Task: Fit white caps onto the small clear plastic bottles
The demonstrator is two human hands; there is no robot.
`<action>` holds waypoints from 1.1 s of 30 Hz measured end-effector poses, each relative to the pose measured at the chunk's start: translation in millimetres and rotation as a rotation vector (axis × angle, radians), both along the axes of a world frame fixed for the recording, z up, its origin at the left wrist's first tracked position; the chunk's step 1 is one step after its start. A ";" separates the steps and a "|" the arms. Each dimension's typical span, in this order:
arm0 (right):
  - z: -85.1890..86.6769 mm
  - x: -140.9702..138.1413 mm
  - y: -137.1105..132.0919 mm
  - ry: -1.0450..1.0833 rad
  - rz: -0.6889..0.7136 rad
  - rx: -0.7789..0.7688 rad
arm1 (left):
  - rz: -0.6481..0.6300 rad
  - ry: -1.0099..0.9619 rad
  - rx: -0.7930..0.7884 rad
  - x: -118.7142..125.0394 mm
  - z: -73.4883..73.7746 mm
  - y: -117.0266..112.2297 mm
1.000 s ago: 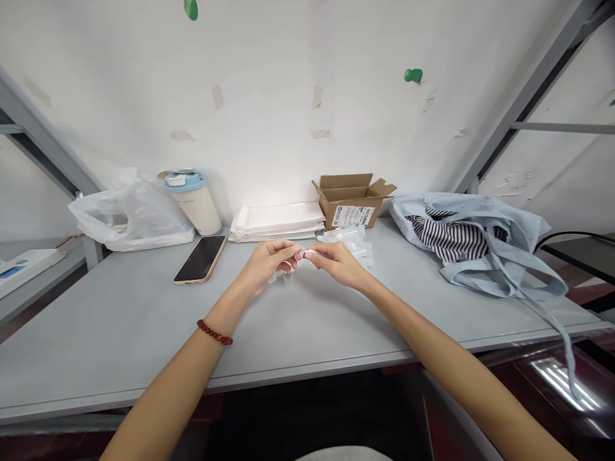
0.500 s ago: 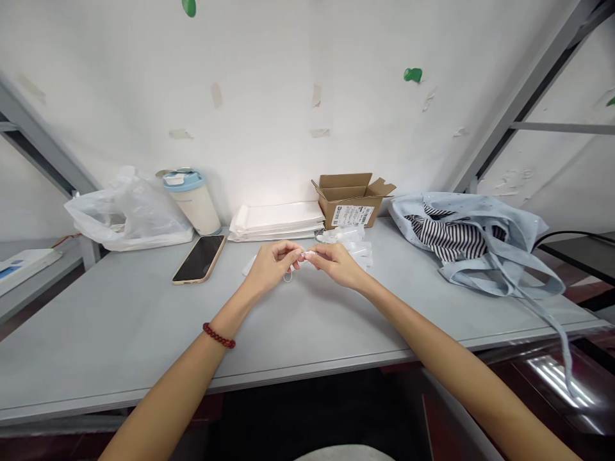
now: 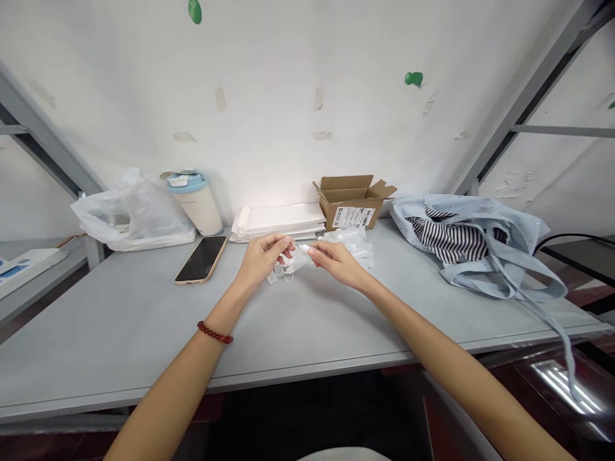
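My right hand [image 3: 334, 261] pinches a small white plastic piece [image 3: 304, 248] between thumb and fingertips. A short way to its left, my left hand [image 3: 262, 257] has thumb and forefinger pressed together; whatever is in that pinch is too small to make out. Below and between the hands lie small clear and white plastic pieces [image 3: 294, 261], with a thin white loop [image 3: 288, 278] at their near side. Behind my right hand is a cluster of translucent plastic pieces [image 3: 354, 237], partly hidden by the fingers.
Along the wall stand a white plastic bag [image 3: 134, 214], a cup with a blue lid [image 3: 196, 202], white envelopes [image 3: 273, 219] and an open cardboard box [image 3: 348, 202]. A phone [image 3: 202, 259] lies left on the grey table [image 3: 307, 333]; a light blue cloth bag [image 3: 468, 234] sits right.
My hands, together half a second ago, are now slightly apart. The left hand has shifted left, uncovering plastic pieces on the table. A white tip now shows at my right fingertips.
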State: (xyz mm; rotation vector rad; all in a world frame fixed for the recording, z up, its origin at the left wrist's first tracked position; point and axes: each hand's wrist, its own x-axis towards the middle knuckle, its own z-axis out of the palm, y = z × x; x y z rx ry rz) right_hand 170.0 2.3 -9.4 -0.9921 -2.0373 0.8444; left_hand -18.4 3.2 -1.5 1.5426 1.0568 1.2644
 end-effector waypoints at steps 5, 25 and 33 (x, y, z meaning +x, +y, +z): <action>0.4 -1.6 -0.8 -0.012 0.002 0.044 | 0.026 0.053 0.010 1.6 0.3 -0.5; -10.8 -7.5 0.0 -0.013 -0.075 0.172 | 0.040 0.062 -0.018 13.8 -2.3 -8.4; -13.4 -7.9 0.3 -0.022 -0.070 0.192 | 0.014 0.053 -0.012 13.0 -4.2 -8.0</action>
